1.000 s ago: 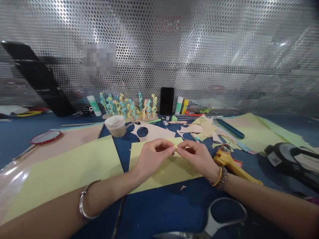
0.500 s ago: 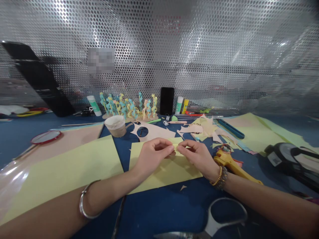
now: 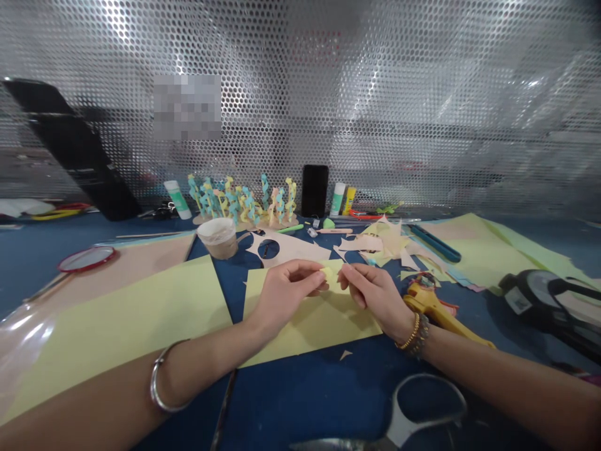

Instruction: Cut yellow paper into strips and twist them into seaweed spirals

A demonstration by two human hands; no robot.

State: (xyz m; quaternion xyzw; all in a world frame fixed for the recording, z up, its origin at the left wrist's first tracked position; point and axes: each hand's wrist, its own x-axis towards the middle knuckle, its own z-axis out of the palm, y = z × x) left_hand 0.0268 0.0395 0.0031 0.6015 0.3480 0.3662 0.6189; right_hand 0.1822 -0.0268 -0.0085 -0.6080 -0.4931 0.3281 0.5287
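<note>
My left hand [image 3: 293, 291] pinches a small yellow paper piece [image 3: 330, 273] between thumb and fingertips. Just right of that piece, my right hand [image 3: 373, 294] has its thumb and fingers pressed together; what they hold, if anything, is too small to make out. Both hands are over a yellow paper sheet [image 3: 314, 329] lying on the blue table. A tan paper scrap [image 3: 346, 354] lies in front of the sheet, and scissors [image 3: 399, 419] rest near the front edge of the view.
Behind are a cup [image 3: 218, 238], curled paper strips on a base [image 3: 248, 203], a phone [image 3: 315, 191] and cut paper [image 3: 291, 249]. A yellow tool [image 3: 436, 310] and black device [image 3: 530, 297] lie right; a larger yellow sheet [image 3: 141, 313] lies left.
My right hand has drawn slightly right, away from my left fingertips, with its fingers more curled. More of the small yellow piece shows at my left fingertips.
</note>
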